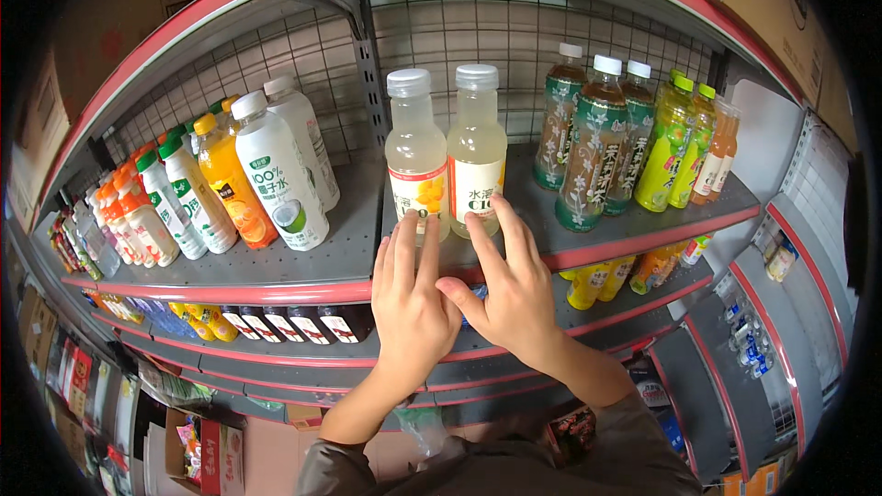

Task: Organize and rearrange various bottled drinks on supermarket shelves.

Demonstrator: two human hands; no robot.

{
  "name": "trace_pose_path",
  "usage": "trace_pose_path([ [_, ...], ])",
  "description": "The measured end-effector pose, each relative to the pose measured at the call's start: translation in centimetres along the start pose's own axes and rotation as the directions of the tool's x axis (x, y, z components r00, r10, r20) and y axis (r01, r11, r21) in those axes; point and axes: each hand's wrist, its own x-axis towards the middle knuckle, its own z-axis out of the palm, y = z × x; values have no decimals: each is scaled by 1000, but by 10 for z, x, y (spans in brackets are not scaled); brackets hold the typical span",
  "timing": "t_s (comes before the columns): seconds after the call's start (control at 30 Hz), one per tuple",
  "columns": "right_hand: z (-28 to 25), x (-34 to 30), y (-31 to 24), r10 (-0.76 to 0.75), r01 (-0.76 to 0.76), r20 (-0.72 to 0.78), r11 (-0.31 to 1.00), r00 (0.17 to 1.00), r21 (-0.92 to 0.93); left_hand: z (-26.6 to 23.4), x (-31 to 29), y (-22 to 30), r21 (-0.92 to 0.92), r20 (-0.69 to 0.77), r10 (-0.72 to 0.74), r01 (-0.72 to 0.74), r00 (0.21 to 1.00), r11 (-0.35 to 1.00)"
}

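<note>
Two clear bottles of pale cloudy drink with white caps stand upright side by side on the shelf in front of me. My left hand point(413, 298) has its fingers stretched out against the lower front of the left bottle point(418, 152). Against the label of the right bottle point(478, 149) lie the fingertips of my right hand point(510, 298), its fingers spread and its thumb pointing toward my left hand. Neither hand is wrapped round a bottle. My fingers hide the lower parts of both labels.
Left of the pair stand white coconut-drink bottles point(280, 174) and an orange juice bottle point(234, 179). Dark tea bottles point(593, 161) and green bottles point(666, 152) are on the right. A red edge strip point(276, 293) fronts the shelf point(354, 248); wire mesh point(510, 18) backs it.
</note>
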Motion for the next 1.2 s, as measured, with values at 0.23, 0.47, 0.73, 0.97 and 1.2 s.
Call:
trace_pose_path([
  [0.23, 7, 9, 10, 38, -40, 43, 999, 998, 30, 9, 9, -4, 4, 5, -10, 10, 1000, 1000],
  [0.47, 13, 14, 19, 33, -35, 64, 999, 997, 36, 14, 15, -9, 67, 50, -5, 1, 999, 998],
  [0.73, 15, 17, 21, 136, -148, 127, 985, 982, 86, 21, 20, -12, 99, 77, -65, 57, 995, 993],
  [0.97, 18, 16, 24, 111, -115, 139, 993, 984, 25, 24, 19, -13, 146, 60, -58, 49, 996, 988],
  [1.2, 17, 16, 19, 145, -154, 146, 986, 979, 58, 23, 18, -12, 141, 64, -31, 22, 997, 990],
])
